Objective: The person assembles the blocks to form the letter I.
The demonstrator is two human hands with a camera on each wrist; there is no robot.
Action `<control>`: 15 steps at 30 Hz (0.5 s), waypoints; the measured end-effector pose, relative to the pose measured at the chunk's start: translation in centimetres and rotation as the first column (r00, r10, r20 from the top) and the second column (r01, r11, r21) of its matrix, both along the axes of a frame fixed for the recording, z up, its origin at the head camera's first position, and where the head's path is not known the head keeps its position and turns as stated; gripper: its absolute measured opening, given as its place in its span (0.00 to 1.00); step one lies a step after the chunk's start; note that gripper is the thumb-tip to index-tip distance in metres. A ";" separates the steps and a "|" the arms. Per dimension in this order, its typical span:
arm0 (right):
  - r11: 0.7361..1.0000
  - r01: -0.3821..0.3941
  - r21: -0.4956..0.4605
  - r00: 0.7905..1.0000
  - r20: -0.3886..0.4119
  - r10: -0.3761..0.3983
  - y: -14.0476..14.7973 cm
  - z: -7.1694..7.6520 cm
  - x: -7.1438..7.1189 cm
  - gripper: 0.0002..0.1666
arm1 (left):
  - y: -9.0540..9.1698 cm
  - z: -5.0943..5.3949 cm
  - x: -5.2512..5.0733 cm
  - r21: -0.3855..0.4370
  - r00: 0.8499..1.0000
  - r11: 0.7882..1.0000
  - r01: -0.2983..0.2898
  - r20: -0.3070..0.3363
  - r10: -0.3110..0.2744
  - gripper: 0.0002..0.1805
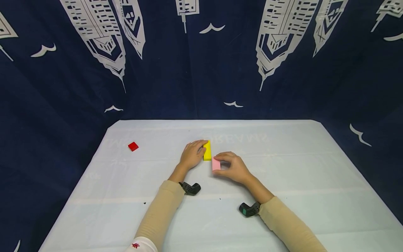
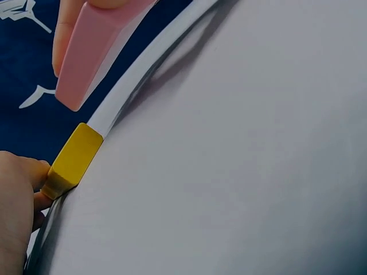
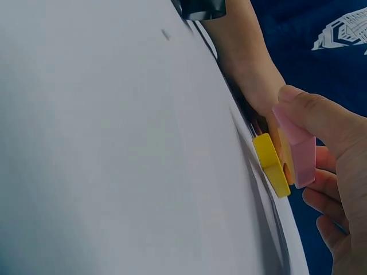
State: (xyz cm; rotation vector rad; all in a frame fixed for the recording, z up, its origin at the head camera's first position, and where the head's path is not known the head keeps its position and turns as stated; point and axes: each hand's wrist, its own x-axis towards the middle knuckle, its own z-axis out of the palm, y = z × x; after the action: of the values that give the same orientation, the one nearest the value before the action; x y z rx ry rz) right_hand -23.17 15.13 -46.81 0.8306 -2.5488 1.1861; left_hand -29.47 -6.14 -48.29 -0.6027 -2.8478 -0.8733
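A yellow block lies lengthwise on the white table, and my left hand rests against its left side with fingers touching it. My right hand pinches a pink block between thumb and fingers, just right of the yellow block's near end. In the left wrist view the pink block is held above the table, apart from the yellow block. The right wrist view shows the pink block in front of my left hand, beside the yellow block.
A small red block lies at the far left of the white table. Behind the table's back edge hangs a dark blue cloth with white prints. Black devices are worn on both wrists.
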 end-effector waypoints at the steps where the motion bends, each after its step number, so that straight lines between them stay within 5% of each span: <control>1: 1.000 -0.005 0.001 1.000 0.000 0.005 -0.2 0.0 0.0 0.32 | 0.0 0.0 0.0 0.001 1.000 1.000 0.000 -0.003 0.000 0.23; 15: 0.998 -0.068 0.017 0.998 0.004 0.067 -2.3 -0.3 0.2 0.32 | -0.1 -0.1 -0.1 0.006 1.000 1.000 0.015 -0.022 -0.014 0.22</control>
State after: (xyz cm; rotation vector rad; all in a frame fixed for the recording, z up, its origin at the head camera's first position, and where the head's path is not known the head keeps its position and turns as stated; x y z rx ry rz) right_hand -23.01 12.84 -47.12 0.9264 -2.5556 1.1873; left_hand -29.53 -6.25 -48.36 -0.6289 -2.8240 -0.8721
